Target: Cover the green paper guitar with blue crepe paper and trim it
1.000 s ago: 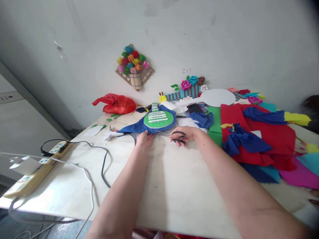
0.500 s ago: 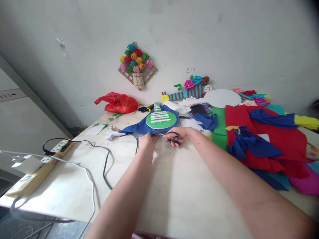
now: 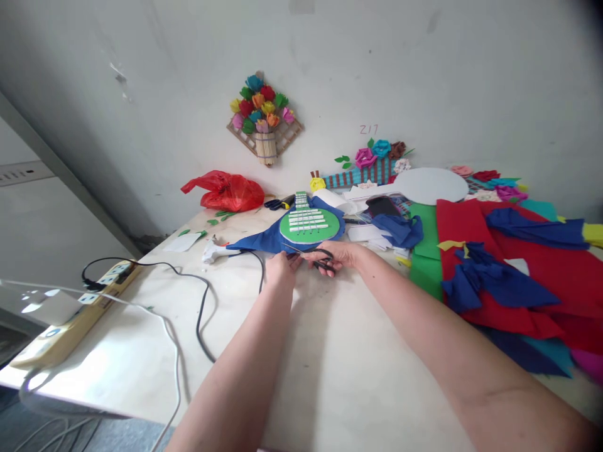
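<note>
Green guitar-shaped piece (image 3: 309, 233) lies on a blue sheet (image 3: 261, 242) on the table (image 3: 301, 376), white bars and strings in place. The sheet's broad left flap looks untrimmed. Right hand (image 3: 340, 252) holds scissors (image 3: 325, 267); left hand (image 3: 279, 270) meets the sheet's near edge, grip unclear.

Left hand (image 3: 281, 269) and right hand (image 3: 332, 256) seen bare. Left forearm (image 3: 245, 358) also uncovered, widened toward elbow end. Right forearm (image 3: 424, 333) likewise uncovered, marked by small dark spot (image 3: 374, 276) near hand and by faint skin crease (image 3: 498, 395) farther up. Finger details too small to be told.
</note>
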Motion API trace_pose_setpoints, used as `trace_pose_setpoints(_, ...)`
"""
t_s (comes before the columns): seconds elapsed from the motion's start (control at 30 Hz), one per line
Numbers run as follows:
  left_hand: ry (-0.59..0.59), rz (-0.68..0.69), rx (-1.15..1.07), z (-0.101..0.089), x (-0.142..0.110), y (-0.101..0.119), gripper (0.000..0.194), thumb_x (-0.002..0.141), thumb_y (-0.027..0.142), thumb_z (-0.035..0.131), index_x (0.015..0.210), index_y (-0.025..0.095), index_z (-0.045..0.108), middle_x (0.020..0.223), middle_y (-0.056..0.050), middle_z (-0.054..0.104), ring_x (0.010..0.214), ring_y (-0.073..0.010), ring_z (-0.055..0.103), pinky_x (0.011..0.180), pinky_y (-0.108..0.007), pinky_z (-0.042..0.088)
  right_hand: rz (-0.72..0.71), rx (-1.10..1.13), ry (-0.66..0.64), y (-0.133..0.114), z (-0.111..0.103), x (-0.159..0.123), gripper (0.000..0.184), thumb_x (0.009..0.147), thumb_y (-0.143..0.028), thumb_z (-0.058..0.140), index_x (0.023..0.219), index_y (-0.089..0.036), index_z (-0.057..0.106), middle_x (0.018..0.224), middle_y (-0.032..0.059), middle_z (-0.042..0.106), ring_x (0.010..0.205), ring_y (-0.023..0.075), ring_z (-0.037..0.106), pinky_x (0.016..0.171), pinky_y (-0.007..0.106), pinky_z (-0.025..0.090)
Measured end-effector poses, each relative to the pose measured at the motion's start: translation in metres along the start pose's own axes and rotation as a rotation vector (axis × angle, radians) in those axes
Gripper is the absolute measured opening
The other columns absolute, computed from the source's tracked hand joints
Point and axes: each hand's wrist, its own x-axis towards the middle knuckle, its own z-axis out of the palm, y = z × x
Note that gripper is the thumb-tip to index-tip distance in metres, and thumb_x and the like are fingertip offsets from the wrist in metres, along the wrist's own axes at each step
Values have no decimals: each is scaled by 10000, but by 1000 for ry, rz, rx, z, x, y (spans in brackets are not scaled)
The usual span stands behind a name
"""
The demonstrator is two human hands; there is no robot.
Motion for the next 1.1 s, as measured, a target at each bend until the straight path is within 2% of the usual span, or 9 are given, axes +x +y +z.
trace_pose_setpoints(0.2,-2,13,-17,-1,0,-1,190,809,-13,395,867,113,525,638,-61,581,546,-169,617,596,-318,553,11,50,17,4,2,4,579,654,-680,647,786,-120,579,490,-18,551,340,54,481,296,130,305)
trace_pose_setpoints(0.4,2,12,-14,0,0,-1,188,815,-11,379,807,125,509,643,-62,574,540,-164,607,568,-304,541,7,76,59,7,5,6,558,652,-663,663,758,-123,572,451,-38,508,317,36,419,296,128,286)
trace_pose_setpoints(0.63,13,-8,10,-2,3,-1,155,845,28,392,847,122,515,656,-61,572,524,-151,594,549,-285,534,-25,93,95,9,8,9,484,641,-575,731,728,-127,570,424,-53,483,309,26,374,282,132,259)
trace_pose_setpoints(0.8,6,-13,5,-2,5,-2,163,847,29,382,882,103,522,649,-77,576,519,-161,593,536,-284,529,-73,76,135,7,12,6,463,622,-529,765,626,-134,522,400,-68,455,297,10,338,272,125,246)
trace_pose_setpoints(1.1,12,-10,-28,-2,3,-2,164,828,17,403,844,132,519,626,-43,554,521,-159,594,534,-279,516,8,47,81,2,12,8,545,632,-652,688,720,-129,563,445,-34,523,311,51,460,279,133,298)
